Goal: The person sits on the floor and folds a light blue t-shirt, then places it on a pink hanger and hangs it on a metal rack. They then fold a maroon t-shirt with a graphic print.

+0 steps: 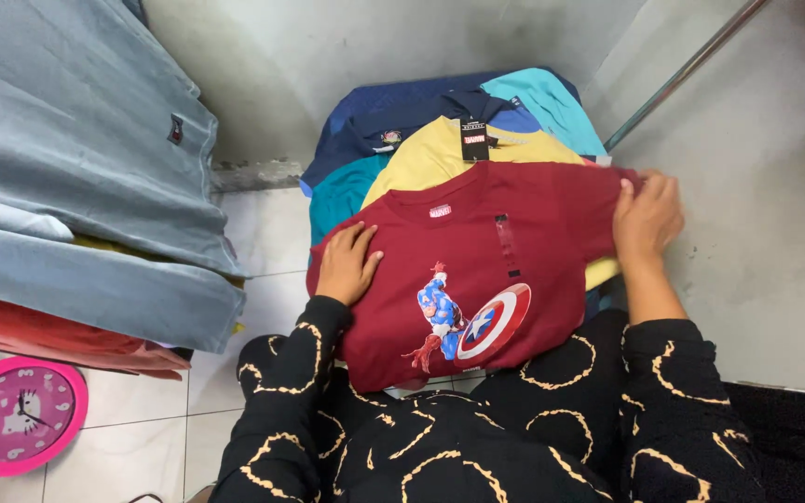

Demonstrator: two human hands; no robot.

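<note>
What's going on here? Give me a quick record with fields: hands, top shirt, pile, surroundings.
left hand: left hand lies flat on the dark red T-shirt
right hand: right hand grips the shirt's sleeve edge
top shirt: dark red, printed hero with round shield, hanging tag strip
pile: yellow shirt, teal shirt, navy shirt and light blue shirt beneath
surroundings: folded grey shirts to the left; pink clock on tiled floor

Pink clock (19, 415) — cut off at edge
</note>
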